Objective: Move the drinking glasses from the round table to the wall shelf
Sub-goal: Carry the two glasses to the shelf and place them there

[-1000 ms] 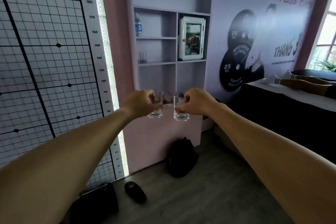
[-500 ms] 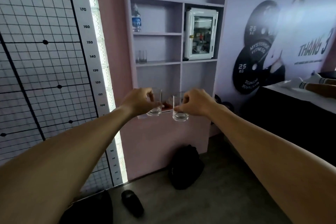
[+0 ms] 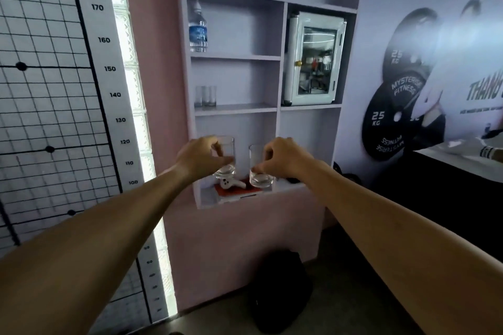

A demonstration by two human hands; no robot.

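glasses in hand: two clear drinking glasses, one per hand, both upright and held up in the air in front of the wall shelf (image 3: 236, 109), a small gap between them.
left hand: the left hand (image 3: 197, 159) is curled around the left glass (image 3: 227, 156), fingers closed over its upper side, its thick base showing below the fingers.
right hand: the right hand (image 3: 283, 158) is closed on the right glass (image 3: 258, 168), fingertips pinching the rim and side from the right, base hanging free.
just behind the glasses: the lowest shelf board carries a red mat (image 3: 234, 190) with a small white object (image 3: 231, 183) on it, near the front edge.
middle board: two more empty glasses (image 3: 206, 96) stand together at the left end, touching or nearly so.
top board: a water bottle (image 3: 198, 28) stands at the left end.
right compartment: a small white cabinet with a glass door (image 3: 315, 58).
left of the shelf: a gridded height chart (image 3: 54, 90) on the wall.
floor below: a dark bag (image 3: 280, 291) against the pink wall.
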